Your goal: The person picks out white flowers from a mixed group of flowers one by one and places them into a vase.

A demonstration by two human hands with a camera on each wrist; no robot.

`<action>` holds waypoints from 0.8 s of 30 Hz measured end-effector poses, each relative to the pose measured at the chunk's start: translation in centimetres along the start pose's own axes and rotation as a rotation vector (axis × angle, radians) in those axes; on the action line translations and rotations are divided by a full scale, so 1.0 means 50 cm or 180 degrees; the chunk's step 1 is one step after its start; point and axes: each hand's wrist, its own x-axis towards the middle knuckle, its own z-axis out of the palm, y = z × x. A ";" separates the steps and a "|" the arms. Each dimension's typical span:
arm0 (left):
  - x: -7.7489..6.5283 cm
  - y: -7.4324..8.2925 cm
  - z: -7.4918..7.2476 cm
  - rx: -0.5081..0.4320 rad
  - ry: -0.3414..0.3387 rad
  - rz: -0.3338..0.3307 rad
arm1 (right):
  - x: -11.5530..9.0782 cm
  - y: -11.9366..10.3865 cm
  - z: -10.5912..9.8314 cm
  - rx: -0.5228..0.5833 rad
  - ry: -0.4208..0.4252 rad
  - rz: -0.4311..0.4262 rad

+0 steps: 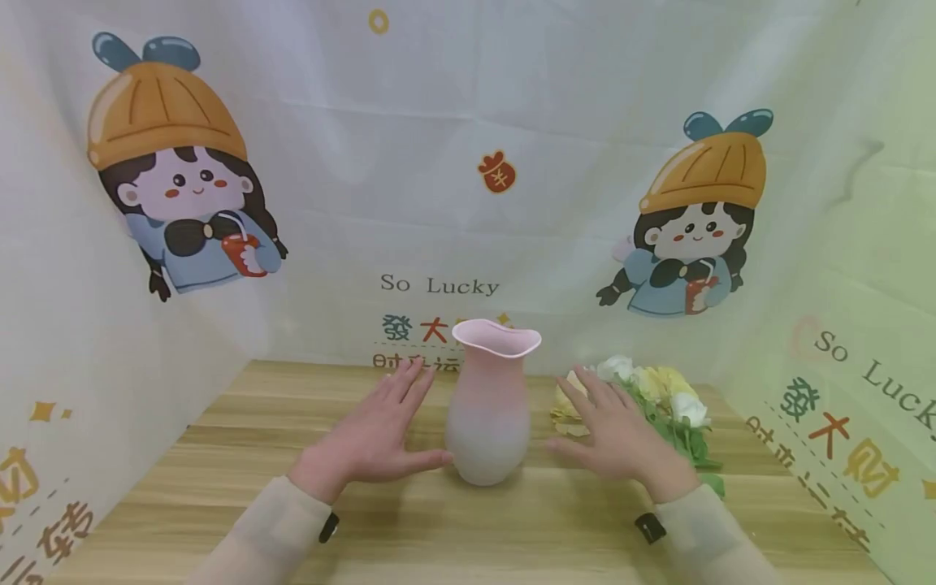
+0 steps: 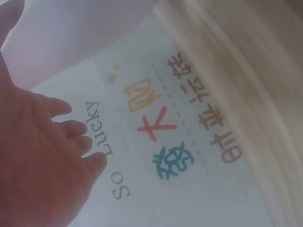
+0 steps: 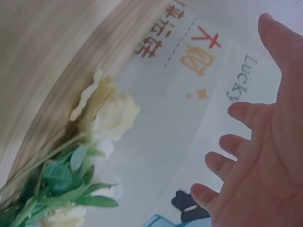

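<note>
A vase [image 1: 488, 414] with a wavy rim, pink at the top and fading to white below, stands upright on the wooden table. To its left my left hand [image 1: 373, 435] is held with fingers spread; its thumb tip comes up to the vase's side, and I cannot tell whether they touch. The vase's pale side [image 2: 90, 38] fills the upper left of the left wrist view. On the right, apart from the vase, my right hand [image 1: 614, 431] has straight, spread fingers and holds nothing. Behind it lie white and yellow flowers [image 1: 665, 386] with green leaves, partly hidden by that hand.
The wood-grain table [image 1: 219, 471] ends at a pale printed cloth [image 1: 329, 203] that hangs behind and at both sides. Cartoon figures and lettering decorate the cloth. Black bands [image 1: 649, 528] show at both sleeve cuffs.
</note>
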 end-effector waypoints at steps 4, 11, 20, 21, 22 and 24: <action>0.001 0.005 0.006 -0.0255 -0.0073 -0.0013 | -0.003 0.018 -0.012 0.0000 -0.0024 0.0219; 0.015 0.022 0.018 -0.0887 -0.0121 -0.0086 | -0.021 0.079 -0.047 -0.0109 -0.0005 0.0695; 0.045 0.029 0.035 -0.1452 -0.0030 -0.0301 | -0.056 0.160 -0.058 0.0152 -0.0498 0.1499; 0.048 0.030 0.036 -0.1514 -0.0022 -0.0325 | -0.060 0.167 -0.060 0.0197 -0.0537 0.1630; 0.051 0.032 0.036 -0.1565 -0.0011 -0.0340 | -0.065 0.174 -0.062 0.0236 -0.0567 0.1768; 0.056 0.035 0.037 -0.1644 0.0014 -0.0349 | -0.074 0.186 -0.067 0.0282 -0.0606 0.2006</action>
